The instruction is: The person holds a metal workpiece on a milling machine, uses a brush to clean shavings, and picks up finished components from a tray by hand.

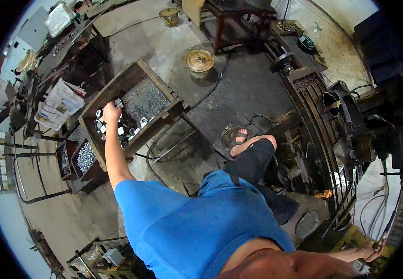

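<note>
My left hand (112,113) reaches down into a deep rectangular tray (138,148) with raised sides. Its fingers are closed on a small metal block (118,103), grey and squarish, at the fingertips. Around that hand lie many similar loose metal blocks (122,131), some bright, some dark. The far part of the tray is covered in fine metal chips (146,96). Far off at the lower right, my right hand (371,251) is closed around the lower end of a thin lever (390,224) by the machine. It appears small there, and its fingers are partly hidden.
Bins of small shiny metal parts (86,157) stand left of the tray. A long machine bed (314,95) runs along my right, with its chuck-like round part (331,103). Two buckets (199,63) stand ahead on the floor. Newspaper (62,103) hangs at the left bench.
</note>
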`<state>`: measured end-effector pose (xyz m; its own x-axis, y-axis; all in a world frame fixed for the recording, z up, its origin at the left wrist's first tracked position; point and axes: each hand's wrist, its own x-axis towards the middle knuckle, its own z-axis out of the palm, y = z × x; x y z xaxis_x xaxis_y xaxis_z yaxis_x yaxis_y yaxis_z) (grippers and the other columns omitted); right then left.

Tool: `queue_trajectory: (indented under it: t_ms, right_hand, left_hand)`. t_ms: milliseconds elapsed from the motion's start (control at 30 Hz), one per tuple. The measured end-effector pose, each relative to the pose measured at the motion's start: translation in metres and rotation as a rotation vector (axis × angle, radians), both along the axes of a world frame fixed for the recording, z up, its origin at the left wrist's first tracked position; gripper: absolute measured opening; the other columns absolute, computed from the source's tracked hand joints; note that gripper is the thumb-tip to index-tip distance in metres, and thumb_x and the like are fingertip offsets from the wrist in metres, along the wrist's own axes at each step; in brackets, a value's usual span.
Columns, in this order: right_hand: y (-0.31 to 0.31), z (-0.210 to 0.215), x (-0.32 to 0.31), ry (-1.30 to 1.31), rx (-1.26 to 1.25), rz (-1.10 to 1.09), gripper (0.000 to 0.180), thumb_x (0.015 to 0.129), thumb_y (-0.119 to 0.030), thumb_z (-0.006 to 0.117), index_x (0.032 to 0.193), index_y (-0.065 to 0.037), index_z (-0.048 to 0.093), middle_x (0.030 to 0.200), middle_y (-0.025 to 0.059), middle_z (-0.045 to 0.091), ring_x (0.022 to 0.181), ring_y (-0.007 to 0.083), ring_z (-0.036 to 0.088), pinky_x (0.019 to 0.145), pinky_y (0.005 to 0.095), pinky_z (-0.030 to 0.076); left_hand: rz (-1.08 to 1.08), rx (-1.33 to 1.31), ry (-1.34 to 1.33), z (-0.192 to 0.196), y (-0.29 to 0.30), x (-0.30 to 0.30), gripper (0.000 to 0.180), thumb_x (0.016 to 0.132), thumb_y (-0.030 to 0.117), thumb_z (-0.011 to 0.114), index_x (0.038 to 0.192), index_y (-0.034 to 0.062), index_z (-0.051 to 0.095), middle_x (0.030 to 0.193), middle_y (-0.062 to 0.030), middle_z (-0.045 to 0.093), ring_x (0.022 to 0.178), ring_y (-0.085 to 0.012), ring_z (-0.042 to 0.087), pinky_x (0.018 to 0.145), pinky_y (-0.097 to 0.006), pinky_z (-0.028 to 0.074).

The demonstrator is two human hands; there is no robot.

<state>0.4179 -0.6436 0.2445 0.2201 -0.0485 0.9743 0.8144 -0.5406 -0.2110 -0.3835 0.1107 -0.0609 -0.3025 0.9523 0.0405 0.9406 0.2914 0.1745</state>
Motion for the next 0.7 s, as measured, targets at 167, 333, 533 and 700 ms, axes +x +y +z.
queue_trajectory:
  t_ms: [167, 333, 533, 700]
  right_hand:
    - [-0.02, 0.011, 0.007, 0.142, 0.035, -0.051, 0.029, 0.082, -0.01, 0.048, 0.109, 0.001, 0.049, 0.11, 0.0115, 0.053, 0.094, 0.0225, 0.05, 0.079, 0.0327, 0.041]
    - [-0.063, 0.026, 0.034, 0.414, -0.076, 0.041, 0.046, 0.081, -0.005, 0.05, 0.125, -0.001, 0.039, 0.128, 0.0107, 0.043, 0.112, 0.0246, 0.045, 0.094, 0.0344, 0.036]
    - [-0.024, 0.065, 0.008, 0.382, 0.132, 0.318, 0.032, 0.085, -0.001, 0.041, 0.116, 0.003, 0.045, 0.123, 0.0166, 0.048, 0.112, 0.0252, 0.048, 0.094, 0.0337, 0.037]
    - [0.019, 0.117, -0.034, 0.249, 0.285, 0.278, 0.019, 0.087, 0.002, 0.043, 0.102, 0.009, 0.053, 0.105, 0.02, 0.058, 0.101, 0.0259, 0.056, 0.091, 0.0332, 0.04]
  left_hand:
    - [-0.305, -0.014, 0.383, -0.024, 0.019, 0.01, 0.019, 0.07, 0.016, 0.06, 0.087, 0.009, 0.058, 0.095, -0.0149, 0.057, 0.084, -0.0318, 0.06, 0.07, -0.042, 0.049]
    - [-0.492, -0.053, 0.457, -0.045, 0.042, -0.002, 0.014, 0.077, 0.011, 0.052, 0.089, 0.0096, 0.058, 0.09, -0.0131, 0.058, 0.08, -0.031, 0.061, 0.065, -0.041, 0.05]
    - [-0.656, -0.425, 0.947, -0.081, 0.069, -0.013, 0.057, 0.055, 0.041, 0.075, 0.103, 0.0176, 0.055, 0.105, -0.0003, 0.053, 0.104, -0.0165, 0.047, 0.083, -0.034, 0.04]
    - [-0.708, -0.493, 1.163, -0.082, 0.086, 0.022, 0.043, 0.05, 0.042, 0.077, 0.085, 0.022, 0.064, 0.091, 0.0032, 0.061, 0.09, -0.0149, 0.058, 0.056, -0.039, 0.049]
